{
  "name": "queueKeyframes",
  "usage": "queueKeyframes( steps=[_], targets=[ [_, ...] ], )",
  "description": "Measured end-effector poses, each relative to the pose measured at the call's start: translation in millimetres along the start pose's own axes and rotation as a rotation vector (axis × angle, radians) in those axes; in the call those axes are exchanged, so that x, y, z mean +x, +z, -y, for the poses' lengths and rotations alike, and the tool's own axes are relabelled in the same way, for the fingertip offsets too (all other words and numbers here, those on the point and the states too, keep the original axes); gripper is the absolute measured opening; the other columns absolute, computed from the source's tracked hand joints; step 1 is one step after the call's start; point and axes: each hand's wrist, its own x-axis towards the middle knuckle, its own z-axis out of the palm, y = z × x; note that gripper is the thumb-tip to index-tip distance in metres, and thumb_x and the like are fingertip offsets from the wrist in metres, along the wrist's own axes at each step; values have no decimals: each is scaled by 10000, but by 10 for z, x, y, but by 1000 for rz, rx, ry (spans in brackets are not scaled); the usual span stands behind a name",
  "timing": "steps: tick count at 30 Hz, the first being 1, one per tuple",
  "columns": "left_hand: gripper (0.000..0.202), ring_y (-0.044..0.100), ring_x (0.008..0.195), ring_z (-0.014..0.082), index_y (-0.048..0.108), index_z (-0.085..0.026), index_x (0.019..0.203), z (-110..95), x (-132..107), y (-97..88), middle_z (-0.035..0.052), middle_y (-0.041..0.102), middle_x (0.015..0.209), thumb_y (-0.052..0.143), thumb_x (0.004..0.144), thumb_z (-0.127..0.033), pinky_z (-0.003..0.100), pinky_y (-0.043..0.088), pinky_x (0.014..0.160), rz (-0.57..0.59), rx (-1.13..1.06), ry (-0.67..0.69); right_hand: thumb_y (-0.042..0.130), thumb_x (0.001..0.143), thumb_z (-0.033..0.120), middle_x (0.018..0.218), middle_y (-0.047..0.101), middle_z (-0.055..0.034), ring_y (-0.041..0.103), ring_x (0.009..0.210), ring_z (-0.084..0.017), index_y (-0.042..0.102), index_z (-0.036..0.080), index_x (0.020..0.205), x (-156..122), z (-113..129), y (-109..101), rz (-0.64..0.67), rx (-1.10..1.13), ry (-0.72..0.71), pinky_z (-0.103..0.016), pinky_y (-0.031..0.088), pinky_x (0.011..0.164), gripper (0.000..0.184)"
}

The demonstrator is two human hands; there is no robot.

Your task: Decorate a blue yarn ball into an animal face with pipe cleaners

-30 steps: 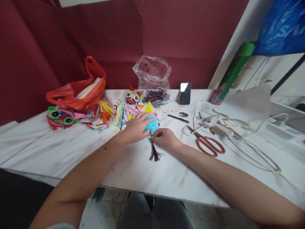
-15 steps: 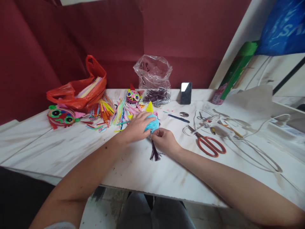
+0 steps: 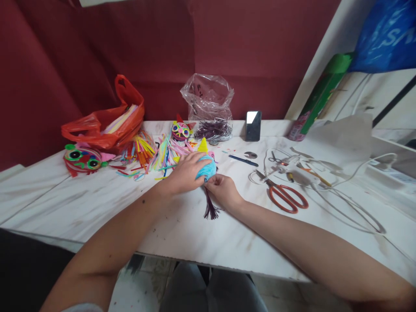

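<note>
My left hand (image 3: 186,174) is wrapped over a round light-blue craft figure (image 3: 206,168) with a yellow pointed ear (image 3: 203,145) and a bit of pink at its far side. It presses the figure against the white marbled table. Close against the figure's near edge, my right hand (image 3: 222,190) is pinched at the top of a dark purple tassel (image 3: 211,209). The tassel's loose strands hang toward me on the tabletop. What lies exactly between the right fingertips is too small to make out.
Finished-looking animal figures (image 3: 85,158) and loose pipe cleaners (image 3: 162,154) lie left, by a red plastic bag (image 3: 110,123). Behind are a clear bag (image 3: 211,108) and a phone (image 3: 253,126). Orange-handled scissors (image 3: 286,197), a glue gun (image 3: 286,167) and white cables (image 3: 351,203) lie right.
Both hands keep nearly the same hold on the blue figure and the tassel. The whole view has shifted very slightly.
</note>
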Motion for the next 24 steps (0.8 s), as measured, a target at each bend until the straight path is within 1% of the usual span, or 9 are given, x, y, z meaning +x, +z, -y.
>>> queueKeyframes(
  steps=[5, 10, 12, 14, 17, 21, 24],
  targets=[
    [517, 365, 1326, 297, 510, -218, 1314, 27, 0, 22, 101, 424, 1452, 514, 797, -246, 501, 265, 1110, -13, 8, 6, 551, 579, 253, 569, 560, 20, 482, 538, -111, 559, 181, 602, -23, 72, -60, 21, -24, 0, -233, 378, 525, 76],
    [511, 358, 1332, 297, 500, -216, 1320, 39, -10, 14, 103, 416, 1458, 510, 810, -251, 509, 253, 1116, -8, -5, 14, 517, 594, 298, 587, 572, 5, 472, 537, -118, 562, 185, 641, 7, 169, -195, 2, 6, 51, -236, 362, 499, 130],
    [509, 347, 1341, 294, 492, -221, 1328, 38, -16, 8, 99, 411, 1462, 507, 822, -266, 508, 252, 1119, -7, -6, 17, 516, 589, 298, 610, 591, -5, 495, 563, -128, 576, 182, 648, 36, 193, -238, -12, 6, 55, -245, 384, 524, 143],
    [507, 338, 1348, 293, 489, -215, 1335, 31, -19, 0, 102, 406, 1467, 501, 831, -273, 504, 251, 1122, -2, -9, 14, 525, 592, 295, 644, 615, -14, 524, 601, -138, 594, 179, 662, 58, 199, -254, -21, 7, 17, -256, 414, 570, 152],
    [485, 336, 1354, 285, 500, -207, 1335, 20, -16, -10, 104, 407, 1471, 467, 855, -268, 498, 243, 1130, 10, -26, -3, 547, 615, 295, 660, 626, -8, 537, 609, -138, 606, 179, 680, 65, 176, -238, -19, -24, -76, -271, 436, 616, 145],
    [450, 337, 1360, 257, 511, -227, 1334, 27, -8, -12, 82, 421, 1470, 359, 912, -262, 488, 235, 1136, 6, -51, -14, 536, 641, 290, 645, 615, -1, 532, 602, -136, 601, 180, 677, 43, 123, -203, -17, -68, -133, -269, 436, 613, 133],
    [451, 334, 1364, 242, 508, -225, 1338, 50, -9, -5, 77, 411, 1481, 330, 926, -263, 473, 232, 1140, 4, -53, -1, 523, 667, 295, 660, 628, -9, 528, 603, -139, 611, 180, 699, 5, 93, -185, -34, -96, -176, -272, 434, 617, 148]
  ],
)
